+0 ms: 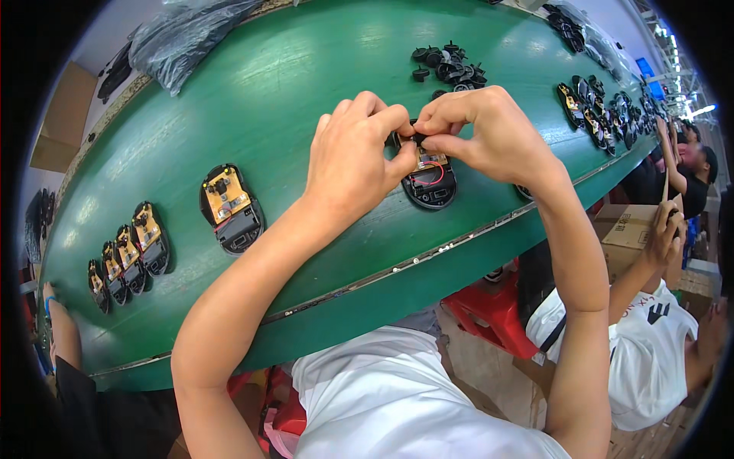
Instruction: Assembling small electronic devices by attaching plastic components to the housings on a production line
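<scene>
A black computer mouse base (430, 187) with a tan circuit board and a looped red wire lies on the green table, partly covered by my fingers. My left hand (354, 145) is closed at its front left, thumb and index finger pinched together. From the other side my right hand (478, 130) pinches at the same front end, its fingertips almost meeting the left ones. Something small and black shows between the fingertips, too hidden to name. Just beyond my right hand lies a pile of small black scroll wheels (451, 67).
Another open mouse base (232, 209) lies to the left, with a row of several more (151, 237) farther left. Many mouse bases (589, 111) stand at the far right. A plastic bag (183, 42) sits at the far edge. A co-worker's arm (650, 249) is on my right.
</scene>
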